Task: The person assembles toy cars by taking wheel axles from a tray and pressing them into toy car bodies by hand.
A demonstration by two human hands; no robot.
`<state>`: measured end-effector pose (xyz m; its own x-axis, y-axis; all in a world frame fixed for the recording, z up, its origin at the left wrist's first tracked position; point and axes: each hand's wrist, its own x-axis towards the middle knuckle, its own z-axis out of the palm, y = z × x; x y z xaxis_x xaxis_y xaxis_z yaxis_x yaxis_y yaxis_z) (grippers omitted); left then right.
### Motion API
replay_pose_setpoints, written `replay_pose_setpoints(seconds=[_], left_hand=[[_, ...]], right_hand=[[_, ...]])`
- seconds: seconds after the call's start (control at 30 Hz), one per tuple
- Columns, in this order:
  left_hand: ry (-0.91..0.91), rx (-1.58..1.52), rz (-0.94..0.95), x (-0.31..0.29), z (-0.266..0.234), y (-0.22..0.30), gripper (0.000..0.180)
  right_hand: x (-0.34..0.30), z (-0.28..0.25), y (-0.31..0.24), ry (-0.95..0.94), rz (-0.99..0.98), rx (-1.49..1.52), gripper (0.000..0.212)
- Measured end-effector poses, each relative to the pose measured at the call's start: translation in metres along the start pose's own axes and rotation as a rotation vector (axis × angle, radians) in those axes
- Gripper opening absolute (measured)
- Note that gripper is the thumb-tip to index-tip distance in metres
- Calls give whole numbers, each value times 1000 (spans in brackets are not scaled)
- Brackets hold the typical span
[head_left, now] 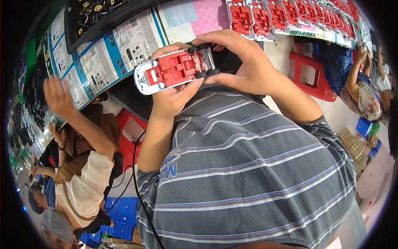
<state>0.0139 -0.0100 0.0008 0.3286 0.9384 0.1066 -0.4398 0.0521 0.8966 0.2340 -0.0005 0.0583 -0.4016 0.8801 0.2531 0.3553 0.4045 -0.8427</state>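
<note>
A toy car (176, 69) with a white body and a red inner part is held up in front of my chest, over the table's near edge. My left hand (172, 99) is closed round its sides, the thumb below and the fingers mostly hidden behind it. At the car's right end sit black wheels (201, 75) on an axle. My right hand (253, 62) grips this end, with the thumb at the lower wheels and the index finger curved over the upper ones. No wheels show at the car's left end.
A black tray (103, 24) of small wheels with yellow hubs stands at the far left, on printed sheets (139, 35). Rows of red-and-white car parts (262, 23) line the far right. People work on both sides; a red stool (309, 76) stands to the right. A black cable (134, 178) hangs at my left.
</note>
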Motion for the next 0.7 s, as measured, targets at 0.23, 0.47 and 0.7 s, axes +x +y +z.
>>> replay_pose_setpoints(seconds=[0.23,0.47,0.7], left_hand=[[-12,17,15,1,-1,-1,73],[10,-14,7,0,0,-1,72],[-1,0,29,2,-4,-4,71]], right_hand=[[-2,-4,0,-27,30,40,73],[-1,-2,0,-33,16,6,72],[2,0,2,-44,24,10,72]])
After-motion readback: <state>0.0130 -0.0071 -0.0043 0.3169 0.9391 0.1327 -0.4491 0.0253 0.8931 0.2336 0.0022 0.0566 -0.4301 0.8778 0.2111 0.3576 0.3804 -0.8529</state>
